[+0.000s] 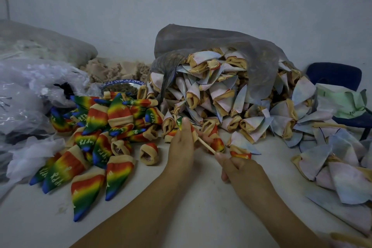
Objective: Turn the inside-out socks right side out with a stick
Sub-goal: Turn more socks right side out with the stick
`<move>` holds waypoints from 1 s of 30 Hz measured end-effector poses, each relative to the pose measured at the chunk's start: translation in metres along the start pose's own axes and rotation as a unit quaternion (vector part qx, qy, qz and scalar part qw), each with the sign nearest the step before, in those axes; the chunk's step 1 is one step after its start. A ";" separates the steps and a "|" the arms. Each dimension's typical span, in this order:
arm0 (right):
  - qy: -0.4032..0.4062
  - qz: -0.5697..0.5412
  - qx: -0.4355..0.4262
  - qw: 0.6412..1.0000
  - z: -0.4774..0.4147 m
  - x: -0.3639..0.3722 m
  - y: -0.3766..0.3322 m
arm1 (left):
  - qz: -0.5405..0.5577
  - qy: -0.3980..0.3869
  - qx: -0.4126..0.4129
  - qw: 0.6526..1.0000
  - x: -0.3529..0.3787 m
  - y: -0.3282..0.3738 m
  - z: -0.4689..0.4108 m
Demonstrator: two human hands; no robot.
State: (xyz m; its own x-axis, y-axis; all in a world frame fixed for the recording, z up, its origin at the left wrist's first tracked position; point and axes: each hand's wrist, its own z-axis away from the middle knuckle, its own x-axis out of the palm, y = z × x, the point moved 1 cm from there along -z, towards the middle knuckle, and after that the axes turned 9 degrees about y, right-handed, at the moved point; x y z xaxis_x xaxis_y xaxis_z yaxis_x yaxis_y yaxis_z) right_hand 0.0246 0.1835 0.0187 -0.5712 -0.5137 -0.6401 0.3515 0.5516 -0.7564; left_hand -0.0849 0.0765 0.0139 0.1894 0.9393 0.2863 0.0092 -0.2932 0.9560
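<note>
A rainbow sock is gripped by curled fingers of the left hand. A stick, pinched by fingers of the right hand, is touching the sock.

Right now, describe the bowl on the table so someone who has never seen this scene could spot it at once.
Find the big grey bag spilling pale folded socks at the back of the table. Just left of its mouth, behind the heap of rainbow socks, sits the bowl. It is the only dish there, with a blue-and-white patterned rim and a brownish filling.
</note>
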 end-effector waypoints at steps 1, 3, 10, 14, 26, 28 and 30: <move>-0.002 0.002 -0.002 1.000 0.000 0.000 0.000 | -0.014 0.017 0.001 1.000 -0.002 -0.002 -0.001; -0.001 0.001 -0.004 1.000 0.000 0.001 0.000 | -0.033 0.042 -0.009 0.999 -0.004 -0.006 -0.002; 0.000 -0.015 -0.006 1.000 -0.001 -0.005 0.000 | -0.085 -0.001 0.079 0.993 -0.004 0.001 0.001; -0.006 0.005 -0.016 1.000 0.000 -0.007 0.000 | -0.060 0.038 0.049 0.996 -0.008 0.002 -0.003; -0.026 -0.054 0.031 0.998 -0.001 -0.011 -0.002 | 0.224 -0.069 -0.136 0.963 -0.003 0.011 -0.002; -0.028 -0.057 0.035 0.997 -0.003 -0.012 -0.002 | 0.262 -0.090 -0.147 0.950 -0.001 0.012 -0.001; -0.024 -0.053 0.034 0.998 -0.004 -0.012 -0.002 | 0.237 -0.092 -0.122 0.959 -0.002 0.012 0.000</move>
State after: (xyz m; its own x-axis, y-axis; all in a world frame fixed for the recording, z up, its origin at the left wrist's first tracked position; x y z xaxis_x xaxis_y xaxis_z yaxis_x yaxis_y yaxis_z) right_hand 0.0279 0.1906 0.0286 -0.5723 -0.5983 -0.5608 0.3418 0.4476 -0.8264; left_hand -0.0856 0.0713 0.0250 0.2862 0.6566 0.6978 -0.3468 -0.6079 0.7143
